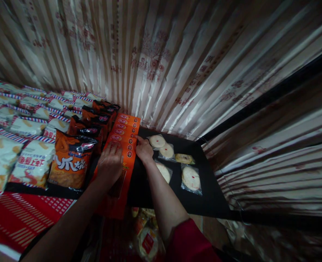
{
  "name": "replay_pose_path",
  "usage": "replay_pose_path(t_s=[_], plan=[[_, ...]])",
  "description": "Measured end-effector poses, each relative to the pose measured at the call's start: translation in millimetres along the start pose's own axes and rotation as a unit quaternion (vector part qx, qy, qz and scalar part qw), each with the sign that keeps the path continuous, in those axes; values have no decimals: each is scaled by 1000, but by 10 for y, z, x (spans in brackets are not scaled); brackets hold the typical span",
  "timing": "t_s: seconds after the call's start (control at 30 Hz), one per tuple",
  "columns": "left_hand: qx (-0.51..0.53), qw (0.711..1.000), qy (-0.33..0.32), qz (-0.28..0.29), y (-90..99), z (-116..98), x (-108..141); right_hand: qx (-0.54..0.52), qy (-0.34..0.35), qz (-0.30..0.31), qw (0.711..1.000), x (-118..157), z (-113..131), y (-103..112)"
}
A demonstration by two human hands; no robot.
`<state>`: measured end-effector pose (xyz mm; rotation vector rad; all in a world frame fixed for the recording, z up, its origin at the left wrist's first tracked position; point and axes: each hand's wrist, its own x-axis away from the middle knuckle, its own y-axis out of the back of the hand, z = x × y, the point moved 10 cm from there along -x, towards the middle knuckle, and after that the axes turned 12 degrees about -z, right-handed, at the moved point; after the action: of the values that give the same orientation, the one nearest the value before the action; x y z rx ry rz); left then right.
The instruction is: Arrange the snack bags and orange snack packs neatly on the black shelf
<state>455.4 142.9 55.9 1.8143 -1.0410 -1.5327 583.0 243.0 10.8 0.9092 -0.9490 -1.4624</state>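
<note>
An orange plastic packaging bag (122, 171) lies flat over the black table, its upper part printed with a column of pink-and-white logos and small round pictures. My left hand (110, 163) rests on the left side of it, fingers laid flat. At its right edge is my right hand (144, 148), index finger stretched out and touching the orange surface; the other fingers are partly hidden. To the right of that hand lie several round pale pastries in clear wrappers (191, 178), plus a yellowish wrapped one (184, 158). Left of the bag stands a black-and-orange snack bag (70, 160).
Rows of white snack bags (31, 162) cover the left, with more black-and-orange bags behind. A red plastic basket (19, 214) stands at the lower left. Below the table edge are more packaged foods (147, 242). A patterned curtain (161, 65) hangs behind the black table (210, 196).
</note>
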Motion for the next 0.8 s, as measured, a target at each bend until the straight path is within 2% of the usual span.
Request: replay_pose_path(t_s=[0.43, 0.6, 0.8], plan=[[32, 999, -33, -8, -174, -174, -204, -14, 4, -15, 1000, 48, 33, 62], [10, 1000, -18, 23, -298, -189, -278, -8, 10, -17, 1000, 52, 40, 69], [-11, 998, 6, 63, -436, -131, -249, -3, 11, -15, 1000, 43, 20, 37]])
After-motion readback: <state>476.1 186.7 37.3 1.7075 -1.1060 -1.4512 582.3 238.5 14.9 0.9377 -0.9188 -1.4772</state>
